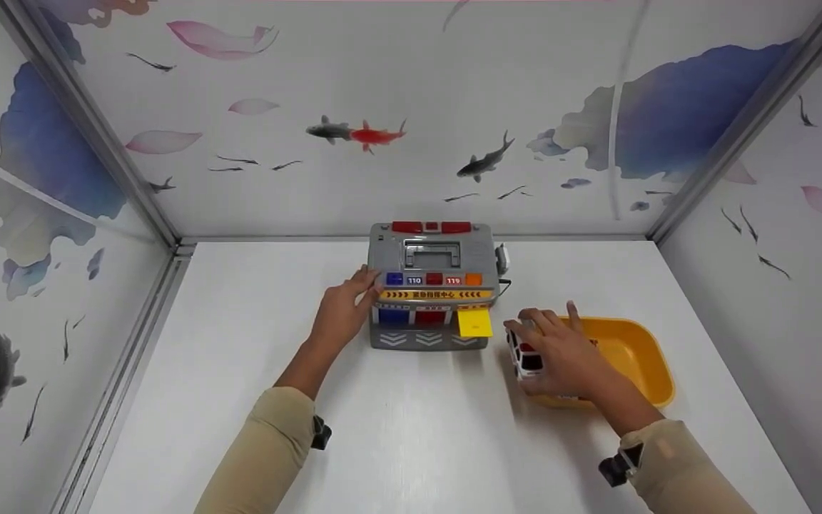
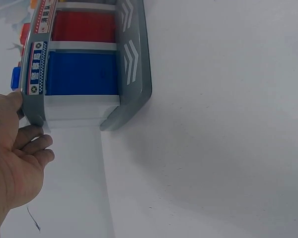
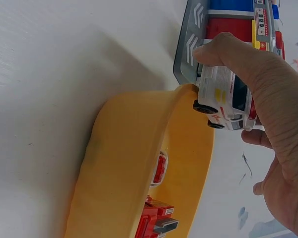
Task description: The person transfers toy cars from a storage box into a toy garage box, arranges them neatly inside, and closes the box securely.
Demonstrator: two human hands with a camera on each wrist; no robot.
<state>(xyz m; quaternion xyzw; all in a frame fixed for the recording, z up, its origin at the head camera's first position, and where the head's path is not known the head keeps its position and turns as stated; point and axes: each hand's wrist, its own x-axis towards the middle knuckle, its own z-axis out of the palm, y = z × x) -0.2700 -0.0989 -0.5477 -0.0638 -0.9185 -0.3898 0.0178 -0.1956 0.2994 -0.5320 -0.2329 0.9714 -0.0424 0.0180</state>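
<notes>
A grey toy garage [image 1: 431,250] stands near the back wall, with a blue door [image 2: 82,73], a red door [image 2: 84,27] and a yellow door [image 1: 475,323] that is swung up and sticks out. My left hand [image 1: 343,310] grips the garage's left side, thumb at the roof edge and fingers curled below it. In my right hand [image 1: 561,353] is a white toy car [image 3: 221,91] with black wheels and a red roof part, pinched between thumb and fingers. The car is held at the left rim of a yellow bin [image 1: 657,364], in front of the garage's right side.
Inside the bin lie a red toy vehicle [image 3: 154,218] and another red-and-white toy [image 3: 160,168]. A white piece [image 1: 502,258] with a black cord hangs on the garage's right side. White walls printed with fish surround the white table [image 1: 411,442].
</notes>
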